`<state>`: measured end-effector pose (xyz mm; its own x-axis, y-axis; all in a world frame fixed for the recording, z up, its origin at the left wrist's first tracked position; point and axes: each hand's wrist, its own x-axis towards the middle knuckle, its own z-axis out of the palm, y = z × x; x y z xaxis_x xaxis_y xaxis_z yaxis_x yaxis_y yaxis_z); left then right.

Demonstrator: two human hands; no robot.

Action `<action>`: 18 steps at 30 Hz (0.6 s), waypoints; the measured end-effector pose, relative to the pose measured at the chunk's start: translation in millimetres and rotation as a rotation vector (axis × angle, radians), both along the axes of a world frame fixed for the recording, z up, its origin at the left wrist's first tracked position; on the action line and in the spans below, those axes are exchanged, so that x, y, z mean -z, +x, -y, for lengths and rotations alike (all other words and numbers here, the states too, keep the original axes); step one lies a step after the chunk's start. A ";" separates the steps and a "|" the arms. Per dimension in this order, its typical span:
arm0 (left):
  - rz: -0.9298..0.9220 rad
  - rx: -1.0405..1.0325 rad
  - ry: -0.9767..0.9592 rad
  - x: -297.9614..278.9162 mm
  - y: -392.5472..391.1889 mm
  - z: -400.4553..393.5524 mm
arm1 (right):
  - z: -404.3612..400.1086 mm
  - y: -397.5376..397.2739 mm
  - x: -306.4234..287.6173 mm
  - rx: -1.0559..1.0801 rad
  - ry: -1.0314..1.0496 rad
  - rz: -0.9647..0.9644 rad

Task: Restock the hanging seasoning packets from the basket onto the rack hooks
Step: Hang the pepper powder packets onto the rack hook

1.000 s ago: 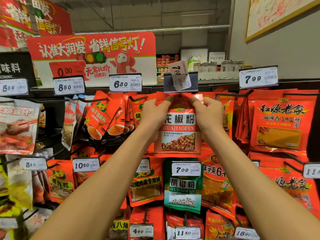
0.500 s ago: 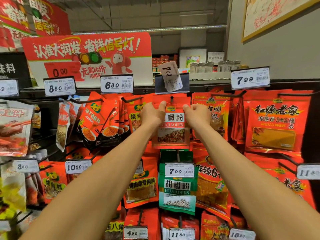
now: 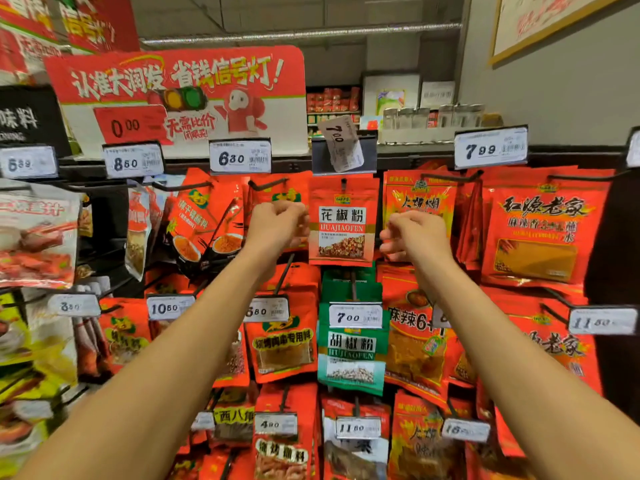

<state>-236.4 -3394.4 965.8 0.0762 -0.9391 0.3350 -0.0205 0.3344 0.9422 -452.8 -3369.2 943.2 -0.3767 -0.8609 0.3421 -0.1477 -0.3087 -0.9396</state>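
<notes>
While the red huajiao packet point(image 3: 342, 223) is hanging on its hook point(image 3: 343, 183) at frame centre, nothing is being held: left hand point(image 3: 277, 225) and right hand point(image 3: 414, 235) are loosely curled beside it; the basket is not being shown.

We are facing a grey wall point(image 3: 554, 98) rising at the right, with a framed poster point(image 3: 540, 19) hanging on it. A metal pipe point(image 3: 301, 33) is running overhead, and distant shelves point(image 3: 332, 105) are showing behind a red promotional sign point(image 3: 180, 95).

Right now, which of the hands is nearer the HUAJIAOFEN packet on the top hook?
Left, narrowly. The left hand sits just off the HUAJIAOFEN packet's left edge, almost touching. The right hand hangs just past its right edge, with a small gap.
</notes>
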 end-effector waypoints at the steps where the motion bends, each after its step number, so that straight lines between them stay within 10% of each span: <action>1: -0.007 0.090 0.029 3.3 5.8 -13.7 | -13.5 -0.3 0.9 -0.062 0.005 0.038; 18: -0.065 0.104 0.780 291.8 31.4 -155.8 | -146.9 5.4 279.4 -0.183 0.679 0.270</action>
<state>-205.0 -3238.6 674.0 -0.0284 -0.9044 -0.4256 0.0379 -0.4265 0.9037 -447.3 -3222.3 663.8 -0.2026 -0.9066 -0.3703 0.1125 0.3541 -0.9284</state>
